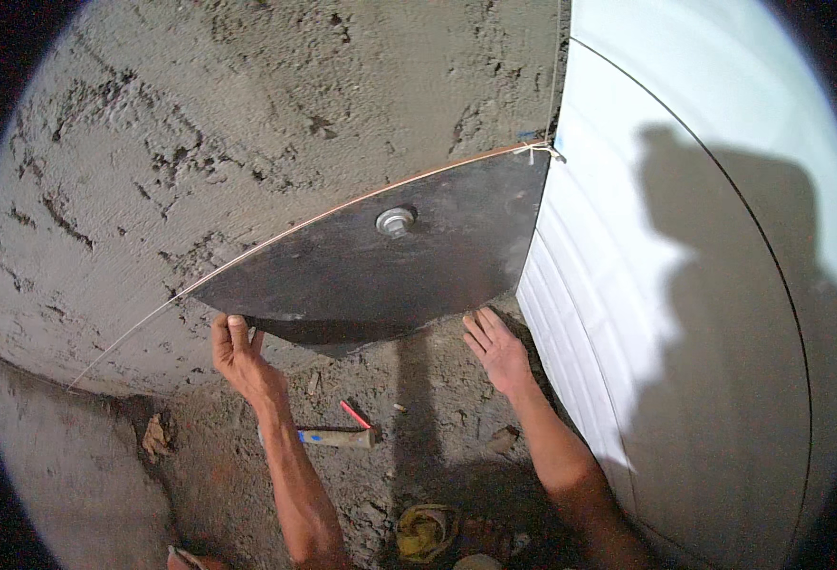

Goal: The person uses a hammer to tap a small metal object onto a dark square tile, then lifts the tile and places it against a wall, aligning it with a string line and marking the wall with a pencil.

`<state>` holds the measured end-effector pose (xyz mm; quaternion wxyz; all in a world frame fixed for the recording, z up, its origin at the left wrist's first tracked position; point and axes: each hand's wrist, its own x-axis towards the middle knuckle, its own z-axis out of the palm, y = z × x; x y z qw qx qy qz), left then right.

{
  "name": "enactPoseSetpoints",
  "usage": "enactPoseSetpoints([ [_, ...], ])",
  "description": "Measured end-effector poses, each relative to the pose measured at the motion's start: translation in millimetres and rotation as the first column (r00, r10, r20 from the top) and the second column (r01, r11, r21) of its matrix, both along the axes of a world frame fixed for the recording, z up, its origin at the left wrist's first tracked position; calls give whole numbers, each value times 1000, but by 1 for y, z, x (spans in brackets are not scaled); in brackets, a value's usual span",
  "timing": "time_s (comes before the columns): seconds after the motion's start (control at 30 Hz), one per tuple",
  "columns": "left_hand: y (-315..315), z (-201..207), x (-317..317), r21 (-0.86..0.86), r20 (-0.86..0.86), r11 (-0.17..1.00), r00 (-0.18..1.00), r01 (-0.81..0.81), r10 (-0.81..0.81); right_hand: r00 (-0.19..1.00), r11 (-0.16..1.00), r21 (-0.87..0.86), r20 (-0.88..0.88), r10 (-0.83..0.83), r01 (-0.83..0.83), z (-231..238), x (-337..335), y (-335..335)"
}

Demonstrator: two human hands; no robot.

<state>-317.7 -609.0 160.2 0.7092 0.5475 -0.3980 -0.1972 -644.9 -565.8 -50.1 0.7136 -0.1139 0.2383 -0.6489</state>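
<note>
A dark grey tile [342, 256] stands against the rough mortared wall, its right edge close to the white panelled wall. My left hand [236, 359] pinches its lower left edge, thumb in front and the other fingers partly hidden behind. Fingers stretched out, my right hand [499, 353] rests at the tile's lower right edge. A round metal fitting [396, 221] sticks out from the tile's upper middle. Along the top edge runs a thin pale string [342, 206], tied at a knot [539, 149] by the corner.
Wet-looking grey mortar [228, 123] covers the wall above. On the rough floor lie a handled tool [338, 438], a red pencil-like stick [355, 414] and small rubble [504, 439]. A yellow crumpled thing [425, 532] is low in the middle. White tiles [608, 237] line the right wall, with a shadow on them.
</note>
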Motion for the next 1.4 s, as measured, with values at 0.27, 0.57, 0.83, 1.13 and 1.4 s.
enactPoseSetpoints([
  [0.27, 0, 4, 1, -39, -62, 997, 996, 62, -64, 1000, 999, 30, -3, -17, 17, 1, 3, -2],
  [0.57, -1, -1, 12, -58, -110, 997, 992, 57, -63, 999, 1000, -17, 54, -5, 6, -1, 8, 1],
  [0.83, -3, -3, 11, -72, -176, 993, 979, 91, -103, 998, 999, 38, 60, 1, -3, 1, 5, -1],
  [1.13, -3, 0, 6, -39, -186, 999, 982, 26, -33, 999, 1000, 16, -33, 13, -13, 5, 5, -1],
  [1.4, -4, -2, 12, -51, -189, 997, 979, 63, -71, 1000, 1000, -7, 3, 9, -9, 3, 5, -1],
])
